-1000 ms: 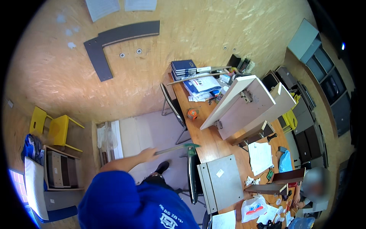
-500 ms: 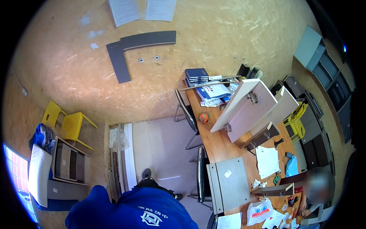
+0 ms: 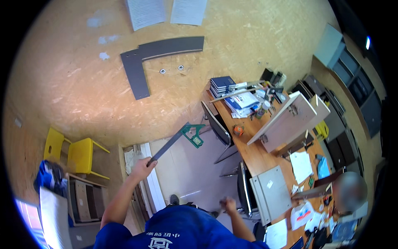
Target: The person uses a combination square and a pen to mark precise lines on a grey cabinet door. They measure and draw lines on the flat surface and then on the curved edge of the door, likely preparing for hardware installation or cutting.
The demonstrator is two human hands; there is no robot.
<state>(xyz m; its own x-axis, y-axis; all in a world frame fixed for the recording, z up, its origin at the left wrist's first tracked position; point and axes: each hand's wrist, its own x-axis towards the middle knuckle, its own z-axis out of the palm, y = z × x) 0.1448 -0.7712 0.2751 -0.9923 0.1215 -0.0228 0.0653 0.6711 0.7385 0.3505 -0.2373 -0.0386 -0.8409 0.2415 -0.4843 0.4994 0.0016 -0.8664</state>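
A square (image 3: 169, 143) is clasped by one end in the left hand (image 3: 144, 168) — probably to leave its green head (image 3: 197, 142) free — while the blurred right hand's (image 3: 228, 204) closure cannot be told.

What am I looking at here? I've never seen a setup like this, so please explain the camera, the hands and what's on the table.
There is no robot: these are a person's bare hands. The view comes from a wide fisheye camera worn on that person's head, looking down, so straight edges bend near the rim.

The left hand grips the blade end of a square with a green head, held out over the floor. The right hand is low and blurred; I cannot tell whether it holds anything.

On the wooden table are dark blue books, pale joined panels, a flat grey panel and loose papers. Another person is at its right side.
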